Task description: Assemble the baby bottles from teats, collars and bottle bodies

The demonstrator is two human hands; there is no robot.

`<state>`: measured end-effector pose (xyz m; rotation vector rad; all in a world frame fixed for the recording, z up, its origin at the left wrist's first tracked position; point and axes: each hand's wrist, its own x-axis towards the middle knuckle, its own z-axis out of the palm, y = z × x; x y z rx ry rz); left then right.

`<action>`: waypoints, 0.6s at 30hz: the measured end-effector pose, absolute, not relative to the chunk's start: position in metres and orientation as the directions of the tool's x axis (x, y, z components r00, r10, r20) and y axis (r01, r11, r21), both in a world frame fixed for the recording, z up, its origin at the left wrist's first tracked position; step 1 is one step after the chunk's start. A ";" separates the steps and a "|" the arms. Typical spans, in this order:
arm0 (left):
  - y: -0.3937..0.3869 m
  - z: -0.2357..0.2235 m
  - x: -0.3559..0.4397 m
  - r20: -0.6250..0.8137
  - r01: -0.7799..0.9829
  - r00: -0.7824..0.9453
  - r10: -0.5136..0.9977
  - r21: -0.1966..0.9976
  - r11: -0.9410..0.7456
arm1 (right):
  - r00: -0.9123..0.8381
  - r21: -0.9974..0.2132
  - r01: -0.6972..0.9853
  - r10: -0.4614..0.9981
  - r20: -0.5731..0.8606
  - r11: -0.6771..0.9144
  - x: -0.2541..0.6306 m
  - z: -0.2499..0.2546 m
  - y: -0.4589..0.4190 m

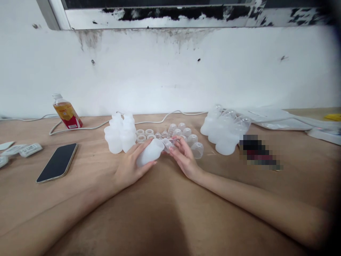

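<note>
Gripping tilted white bottle [150,153] in L hand [130,164], above table [149,213]; pinching clear pc [167,144] in R hand [187,161] right by it, can't tell if touching. Best: steady bottle w/o squeezing, keep pc square to it. Just beyond: white rings [141,141], clear domes [192,139]. Out L: white bottle cluster [115,140], phone [57,163]. Out R: dome-topped bottles [225,145].

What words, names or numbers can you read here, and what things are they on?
None can be read for sure.
Drink bottle: letters on the orange and red label, too blurred; a barcode, its numbers too small.
White packets: small dark print, too blurred.
Phone: dark screen, no words.
White container in the left hand: no writing shows.
</note>
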<state>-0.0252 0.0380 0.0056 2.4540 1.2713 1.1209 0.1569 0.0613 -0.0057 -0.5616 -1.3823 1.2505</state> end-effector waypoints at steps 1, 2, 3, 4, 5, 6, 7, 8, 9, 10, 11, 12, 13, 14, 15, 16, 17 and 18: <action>0.038 0.005 -0.026 0.547 0.650 0.349 0.761 0.443 -0.617 | -0.272 -0.896 -0.297 0.871 0.410 0.330 0.157 -0.005 0.060; 0.039 0.004 -0.027 0.547 0.665 0.339 0.765 0.436 -0.606 | -0.288 -0.901 -0.275 0.865 0.411 0.336 0.158 -0.004 0.060; 0.039 0.004 -0.029 0.540 0.681 0.339 0.770 0.424 -0.597 | -0.306 -0.905 -0.252 0.859 0.411 0.343 0.158 -0.003 0.060; 0.039 0.004 -0.030 0.535 0.693 0.350 0.769 0.405 -0.597 | -0.327 -0.909 -0.228 0.851 0.410 0.350 0.159 -0.002 0.060; 0.039 0.005 -0.031 0.528 0.700 0.372 0.764 0.381 -0.604 | -0.353 -0.912 -0.201 0.842 0.409 0.359 0.161 -0.001 0.061; 0.039 0.006 -0.031 0.520 0.704 0.395 0.757 0.358 -0.613 | -0.383 -0.912 -0.175 0.828 0.409 0.370 0.163 0.000 0.062; 0.039 0.007 -0.032 0.511 0.706 0.413 0.753 0.343 -0.620 | -0.418 -0.912 -0.153 0.811 0.410 0.381 0.165 0.001 0.063; 0.039 0.008 -0.032 0.503 0.705 0.421 0.755 0.341 -0.621 | -0.451 -0.910 -0.141 0.793 0.410 0.390 0.167 0.002 0.065; 0.038 0.008 -0.033 0.492 0.704 0.423 0.761 0.351 -0.618 | -0.478 -0.910 -0.136 0.779 0.407 0.392 0.170 0.002 0.066; 0.038 0.009 -0.033 0.482 0.700 0.418 0.770 0.369 -0.611 | -0.496 -0.913 -0.137 0.771 0.400 0.385 0.172 0.003 0.068; 0.037 0.009 -0.033 0.470 0.695 0.413 0.781 0.392 -0.603 | -0.507 -0.918 -0.140 0.769 0.389 0.372 0.173 0.003 0.069; 0.037 0.009 -0.033 0.462 0.686 0.406 0.788 0.415 -0.597 | -0.511 -0.923 -0.142 0.772 0.377 0.357 0.174 0.002 0.070; 0.037 0.008 -0.033 0.455 0.677 0.401 0.795 0.437 -0.592 | -0.510 -0.929 -0.141 0.779 0.365 0.343 0.175 0.001 0.071; 0.038 0.007 -0.033 0.455 0.667 0.393 0.799 0.457 -0.588 | -0.509 -0.933 -0.139 0.784 0.356 0.333 0.175 0.000 0.072; 0.038 0.007 -0.034 0.453 0.658 0.386 0.803 0.475 -0.584 | -0.508 -0.935 -0.140 0.787 0.351 0.326 0.175 0.000 0.073; 0.039 0.006 -0.034 0.453 0.649 0.377 0.808 0.493 -0.580 | -0.505 -0.935 -0.147 0.788 0.351 0.323 0.175 -0.001 0.074; 0.039 0.006 -0.034 0.449 0.639 0.370 0.813 0.513 -0.574 | -0.505 -0.936 -0.155 0.789 0.351 0.317 0.175 -0.002 0.075; 0.040 0.006 -0.034 0.442 0.627 0.366 0.819 0.533 -0.567 | -0.508 -0.938 -0.162 0.788 0.347 0.308 0.175 -0.001 0.075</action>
